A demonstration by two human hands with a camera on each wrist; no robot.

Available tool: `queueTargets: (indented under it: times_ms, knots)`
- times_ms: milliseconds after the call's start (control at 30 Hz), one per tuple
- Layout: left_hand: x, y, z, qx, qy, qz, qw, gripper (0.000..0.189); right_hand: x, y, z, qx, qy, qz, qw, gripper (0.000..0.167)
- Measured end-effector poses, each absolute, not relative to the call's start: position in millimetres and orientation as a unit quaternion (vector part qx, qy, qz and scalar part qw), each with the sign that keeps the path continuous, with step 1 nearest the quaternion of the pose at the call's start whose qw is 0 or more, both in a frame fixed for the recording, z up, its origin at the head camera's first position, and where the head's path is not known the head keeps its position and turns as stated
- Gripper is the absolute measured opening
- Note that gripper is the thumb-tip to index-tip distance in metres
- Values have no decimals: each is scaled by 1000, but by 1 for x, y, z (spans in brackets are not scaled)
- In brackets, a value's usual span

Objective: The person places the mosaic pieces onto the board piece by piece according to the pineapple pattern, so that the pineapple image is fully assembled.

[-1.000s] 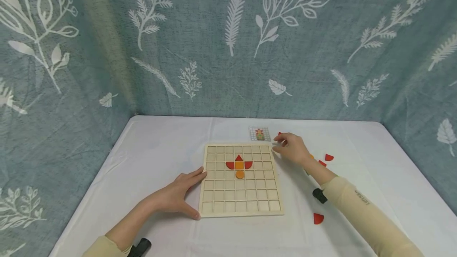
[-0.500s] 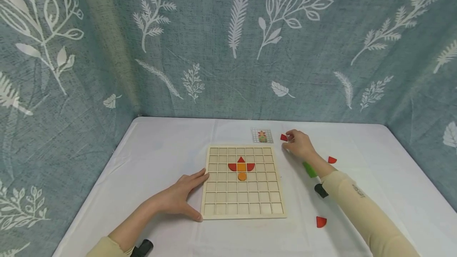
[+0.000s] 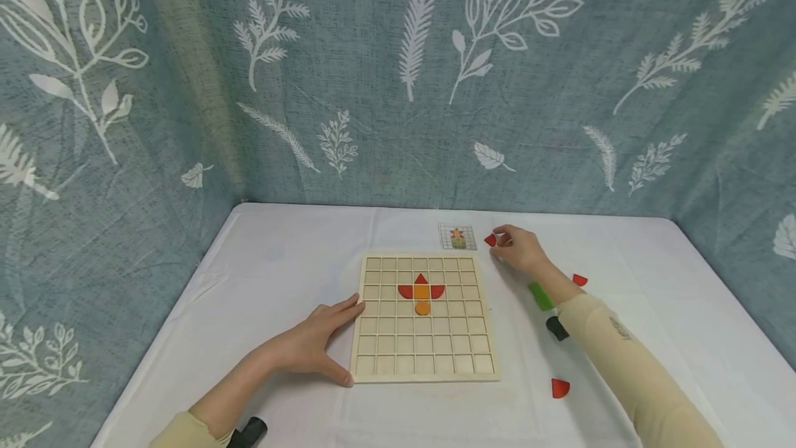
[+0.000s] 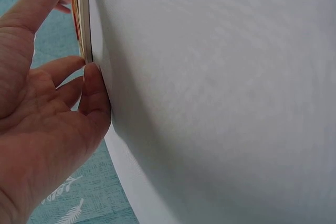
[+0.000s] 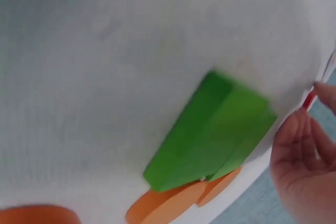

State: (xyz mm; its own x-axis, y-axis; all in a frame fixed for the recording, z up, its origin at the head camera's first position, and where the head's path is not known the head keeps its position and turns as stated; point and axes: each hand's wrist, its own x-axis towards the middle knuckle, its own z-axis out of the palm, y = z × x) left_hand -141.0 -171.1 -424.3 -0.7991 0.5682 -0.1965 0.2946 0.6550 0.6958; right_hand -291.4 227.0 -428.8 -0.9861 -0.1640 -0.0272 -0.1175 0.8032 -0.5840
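A pale wooden grid board [image 3: 385,325] lies on the white table. My left hand [image 3: 307,341] rests along its left edge, thumb at the near corner and fingers extended. On the board sit a red triangle [image 3: 420,279], an orange square [image 3: 421,292] between two red quarter-circles [image 3: 405,292], and an orange disc [image 3: 423,308]. Beyond the board's far right corner, my right hand [image 3: 521,251] pinches a red piece [image 3: 490,240], which looks like a quarter-circle, between thumb and fingers. Only a thin red edge shows in the right wrist view.
A small pattern card [image 3: 457,236] lies behind the board. Green pieces [image 5: 210,135] lie under the right forearm with orange pieces [image 5: 168,203] beside them. Red quarter-circles lie farther right [image 3: 580,280] and nearer the front [image 3: 560,388]. A leaf-patterned curtain [image 3: 373,88] surrounds the table.
My right hand has moved slightly away from the board and now pinches the red piece, which has turned and shifted a little left. The left hand stays on the board.
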Motion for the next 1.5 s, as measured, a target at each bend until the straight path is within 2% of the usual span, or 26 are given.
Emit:
queueTargets:
  times_ms: [200,500,667,867,1200,1500]
  knots:
    - [-141,-171,-425,244,886,337,203,114,-296,231,-428,-92,949,-296,55,40]
    - [-141,-171,-426,248,886,337,200,114,-299,231,-426,-72,949,-301,58,33]
    - [-141,-171,-426,248,884,340,204,114,-298,232,-427,-97,951,-289,54,35]
    - [-140,-171,-426,248,886,339,198,114,-299,232,-426,-119,950,-282,55,28]
    - [-140,-172,-424,248,886,338,198,114,-298,237,-425,-75,951,-289,79,38]
    - [-140,-172,-425,250,885,339,197,114,-298,236,-426,-67,951,-295,69,36]
